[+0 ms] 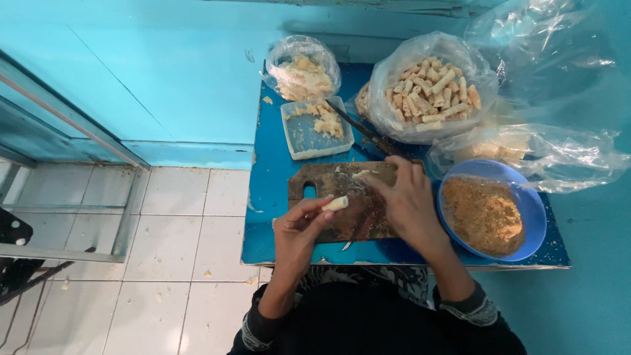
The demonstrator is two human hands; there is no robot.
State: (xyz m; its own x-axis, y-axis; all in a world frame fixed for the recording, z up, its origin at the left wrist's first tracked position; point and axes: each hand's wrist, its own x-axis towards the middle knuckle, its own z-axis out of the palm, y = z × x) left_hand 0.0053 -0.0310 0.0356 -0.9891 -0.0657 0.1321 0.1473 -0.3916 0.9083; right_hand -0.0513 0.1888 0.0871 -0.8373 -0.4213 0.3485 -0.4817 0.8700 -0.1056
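Both hands over wooden cutting board (328,181). My left hand (299,230) pinches pale dough piece (336,204); right hand (407,200) loosely curled, fingertips on board beside blue crumb bowl (532,210).

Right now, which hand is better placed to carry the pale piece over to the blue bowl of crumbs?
Probably the left hand: it already pinches the pale piece at its fingertips. The right hand is nearer the blue bowl but is pressed flat on the wooden cutting board, so it would need a handover first.
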